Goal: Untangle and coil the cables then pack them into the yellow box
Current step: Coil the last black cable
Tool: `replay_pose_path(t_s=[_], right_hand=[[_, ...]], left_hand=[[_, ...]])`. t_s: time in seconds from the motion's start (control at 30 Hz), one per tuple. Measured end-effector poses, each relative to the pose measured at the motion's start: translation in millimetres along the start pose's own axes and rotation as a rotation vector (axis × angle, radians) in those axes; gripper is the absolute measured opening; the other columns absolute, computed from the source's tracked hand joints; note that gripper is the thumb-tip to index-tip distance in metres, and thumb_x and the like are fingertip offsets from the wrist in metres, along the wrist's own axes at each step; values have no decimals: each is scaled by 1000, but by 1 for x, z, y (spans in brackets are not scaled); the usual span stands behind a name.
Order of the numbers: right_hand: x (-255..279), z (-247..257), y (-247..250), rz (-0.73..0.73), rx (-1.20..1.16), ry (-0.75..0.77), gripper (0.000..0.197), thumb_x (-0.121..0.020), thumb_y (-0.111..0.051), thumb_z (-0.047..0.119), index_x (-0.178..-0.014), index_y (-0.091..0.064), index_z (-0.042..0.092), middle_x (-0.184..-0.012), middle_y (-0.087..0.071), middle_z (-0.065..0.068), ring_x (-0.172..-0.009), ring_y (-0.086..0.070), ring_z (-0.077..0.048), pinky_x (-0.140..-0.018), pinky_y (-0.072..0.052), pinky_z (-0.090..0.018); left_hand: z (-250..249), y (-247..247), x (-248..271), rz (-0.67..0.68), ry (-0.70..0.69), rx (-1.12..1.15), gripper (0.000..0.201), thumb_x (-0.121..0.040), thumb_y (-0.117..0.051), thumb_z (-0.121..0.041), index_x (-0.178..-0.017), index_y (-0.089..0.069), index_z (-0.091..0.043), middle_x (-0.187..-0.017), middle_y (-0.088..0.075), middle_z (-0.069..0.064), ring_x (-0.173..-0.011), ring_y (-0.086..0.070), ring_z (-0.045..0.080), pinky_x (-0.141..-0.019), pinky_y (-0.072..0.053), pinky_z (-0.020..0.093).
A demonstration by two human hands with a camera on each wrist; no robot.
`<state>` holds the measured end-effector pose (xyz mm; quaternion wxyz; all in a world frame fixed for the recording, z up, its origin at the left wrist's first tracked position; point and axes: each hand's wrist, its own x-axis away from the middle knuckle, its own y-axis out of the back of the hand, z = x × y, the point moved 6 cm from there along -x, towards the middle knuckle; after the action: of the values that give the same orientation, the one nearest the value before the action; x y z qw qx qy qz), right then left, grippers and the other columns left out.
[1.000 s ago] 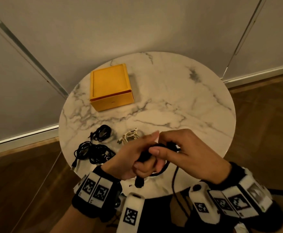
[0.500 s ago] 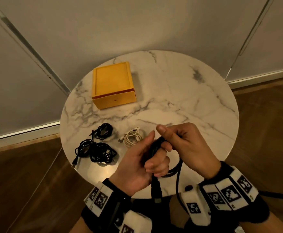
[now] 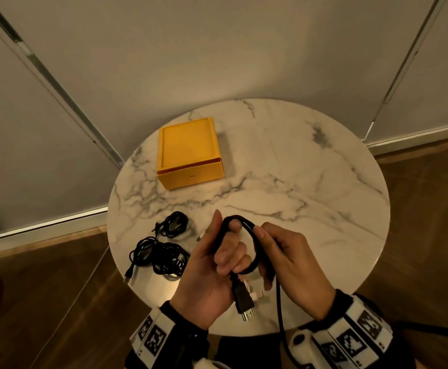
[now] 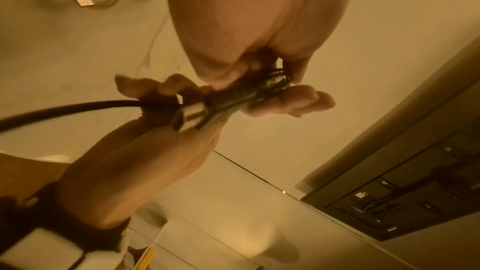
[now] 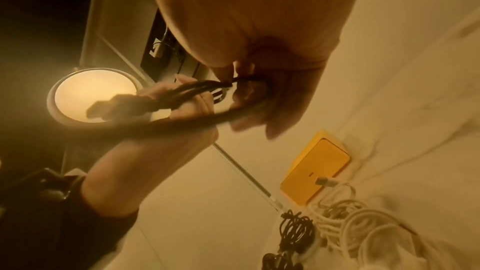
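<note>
A round marble table (image 3: 310, 182) carries the closed yellow box (image 3: 189, 153) well beyond the hands and to their left. Three coiled bundles lie on it: two black cable bundles (image 3: 161, 255) just left of the grip and a white cable (image 5: 363, 223). The left hand (image 3: 214, 270) holds a loop of thick black cable (image 3: 240, 222), fingers curled through it, plug (image 3: 244, 302) hanging below; the right hand (image 3: 289, 265) pinches the loop's right side.
</note>
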<state>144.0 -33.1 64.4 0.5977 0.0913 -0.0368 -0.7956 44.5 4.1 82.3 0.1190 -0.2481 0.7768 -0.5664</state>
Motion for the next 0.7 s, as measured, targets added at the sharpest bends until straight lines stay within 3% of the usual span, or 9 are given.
replay_pose_path(t_s=[0.07,0.1,0.17,0.23,0.33,0.43,0.53,0.63,0.7], right_hand=[[2,-2,-2,50,-117,-94,36,-99,-47,34,-79,-54,6,-54,-58,-12,-42,-55,-34,-43,-47,-43],[6,-1,-4,68,-138,-121,28,-99,-47,31,-82,-55,11,-54,-59,-12,-40,-54,-33,-42,-46,-40],[18,3,-7,93,-46,-94,15,-100,-48,26,-87,-55,24,-52,-59,-10,-39,-53,-19,-46,-44,-31],[32,4,-14,145,58,-60,8,-99,-51,24,-97,-54,32,-54,-61,-9,-40,-53,-13,-50,-43,-25],[44,-4,-20,211,163,-93,35,-95,-55,22,-123,-44,41,-63,-68,-2,-47,-60,-16,-52,-46,-23],[50,-10,-27,275,261,-125,57,-86,-58,30,-137,-34,40,-69,-69,2,-59,-64,-14,-63,-52,-36],[61,-14,-31,322,336,-144,55,-83,-53,45,-136,-39,39,-71,-67,0,-66,-62,-14,-70,-52,-37],[66,-17,-38,368,406,-168,49,-88,-53,49,-134,-42,38,-74,-63,4,-73,-58,-14,-71,-48,-28],[67,-15,-43,408,431,-172,48,-90,-53,48,-136,-40,39,-72,-58,5,-72,-55,-11,-72,-44,-26]], left_hand=[[-7,-3,0,-9,-32,28,40,-103,-41,-33,-110,-61,1,-57,-58,0,-50,-55,9,-58,-48,22],[-13,-5,1,-39,-59,13,39,-101,-44,-32,-112,-62,0,-56,-58,-2,-49,-54,8,-57,-48,21],[-23,-7,3,-150,-121,-51,35,-89,-63,-34,-105,-69,-3,-55,-56,-5,-46,-51,5,-50,-47,19],[-26,-6,4,-268,-166,-130,40,-79,-65,-40,-96,-75,-5,-58,-57,-7,-47,-53,5,-45,-47,17],[-22,-3,0,-336,-203,-261,44,-85,-50,-37,-92,-77,-2,-69,-64,-2,-57,-61,8,-51,-51,18],[-20,4,-2,-352,-211,-419,44,-88,-45,-34,-92,-77,-4,-82,-74,6,-77,-71,15,-64,-56,22],[-24,8,3,-332,-205,-589,40,-90,-51,-36,-99,-75,-6,-99,-73,15,-97,-69,22,-81,-54,26],[-30,9,9,-323,-223,-641,38,-84,-54,-35,-96,-76,-7,-101,-73,18,-99,-69,24,-82,-54,27],[-32,10,11,-322,-238,-699,34,-88,-55,-33,-94,-77,-8,-100,-73,19,-97,-70,25,-80,-55,27]])
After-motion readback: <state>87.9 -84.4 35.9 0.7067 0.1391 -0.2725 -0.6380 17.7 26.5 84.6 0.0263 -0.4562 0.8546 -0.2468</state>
